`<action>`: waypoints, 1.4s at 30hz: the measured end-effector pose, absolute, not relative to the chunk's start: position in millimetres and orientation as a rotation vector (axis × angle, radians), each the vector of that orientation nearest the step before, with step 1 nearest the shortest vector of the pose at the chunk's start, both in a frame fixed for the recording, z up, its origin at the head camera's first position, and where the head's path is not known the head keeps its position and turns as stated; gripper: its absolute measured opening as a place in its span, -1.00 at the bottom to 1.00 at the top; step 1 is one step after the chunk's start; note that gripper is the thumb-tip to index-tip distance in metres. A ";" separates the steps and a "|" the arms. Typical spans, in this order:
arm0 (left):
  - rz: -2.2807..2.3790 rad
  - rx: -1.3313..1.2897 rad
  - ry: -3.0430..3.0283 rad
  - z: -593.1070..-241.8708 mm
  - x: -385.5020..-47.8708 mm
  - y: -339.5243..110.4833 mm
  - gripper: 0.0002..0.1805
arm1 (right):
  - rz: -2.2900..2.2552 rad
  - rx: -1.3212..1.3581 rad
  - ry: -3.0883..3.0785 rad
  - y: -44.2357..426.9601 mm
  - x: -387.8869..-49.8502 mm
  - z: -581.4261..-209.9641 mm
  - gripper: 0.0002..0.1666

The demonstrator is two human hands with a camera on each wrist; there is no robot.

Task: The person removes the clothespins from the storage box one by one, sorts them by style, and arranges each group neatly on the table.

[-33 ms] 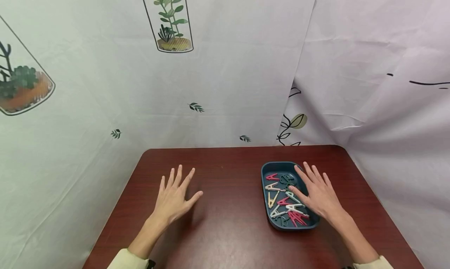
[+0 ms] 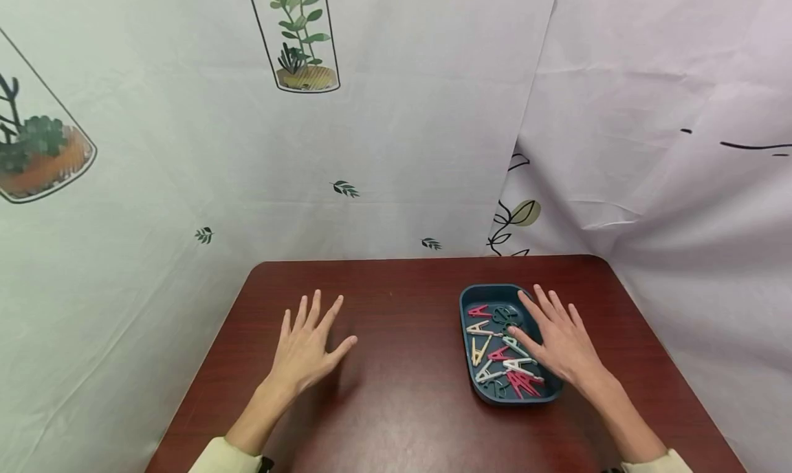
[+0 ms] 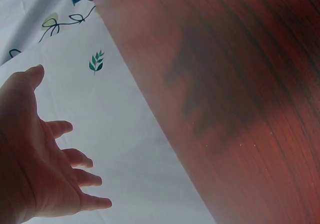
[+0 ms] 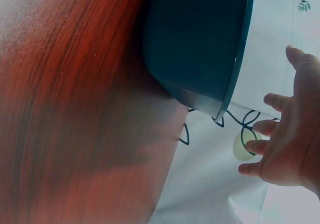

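My left hand (image 2: 301, 356) is held over the left part of the brown table (image 2: 402, 418), fingers spread, holding nothing; the left wrist view shows the hand (image 3: 40, 159) above the surface. Over the right side of a dark teal tray (image 2: 467, 342) hovers my right hand (image 2: 566, 346), fingers spread and empty. Inside the tray lie several clothespin-like clips: red (image 2: 478, 311), white, yellow (image 2: 479, 351) and dark green. From the right wrist, the hand (image 4: 295, 129) appears beside and above the tray's outer wall (image 4: 195, 43). Part of the tray is hidden behind the fingers.
A white cloth (image 2: 396, 129) with printed plants and leaves hangs behind the table. On the right, another cloth panel (image 2: 693, 218) hangs in folds. The table's far edge runs behind the tray.
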State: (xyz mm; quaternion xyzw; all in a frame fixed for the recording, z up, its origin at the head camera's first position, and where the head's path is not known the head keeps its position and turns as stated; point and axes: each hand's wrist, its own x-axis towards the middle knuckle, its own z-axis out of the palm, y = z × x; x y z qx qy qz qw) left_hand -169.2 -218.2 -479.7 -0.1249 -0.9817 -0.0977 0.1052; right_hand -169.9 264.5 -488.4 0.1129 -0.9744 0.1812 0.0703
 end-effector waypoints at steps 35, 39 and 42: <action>-1.351 -0.409 -2.530 -472.7 -216.0 -122.5 -0.05 | 1.569 0.226 -2.485 286.7 -170.3 -535.5 -0.19; -1.462 -0.439 -2.435 -476.0 -219.6 -99.8 -0.11 | 1.652 0.266 -2.413 284.5 -170.5 -543.0 -0.20; -1.538 -0.460 -2.381 -480.1 -221.0 -82.5 -0.15 | 1.665 0.274 -2.406 282.3 -169.5 -547.1 -0.18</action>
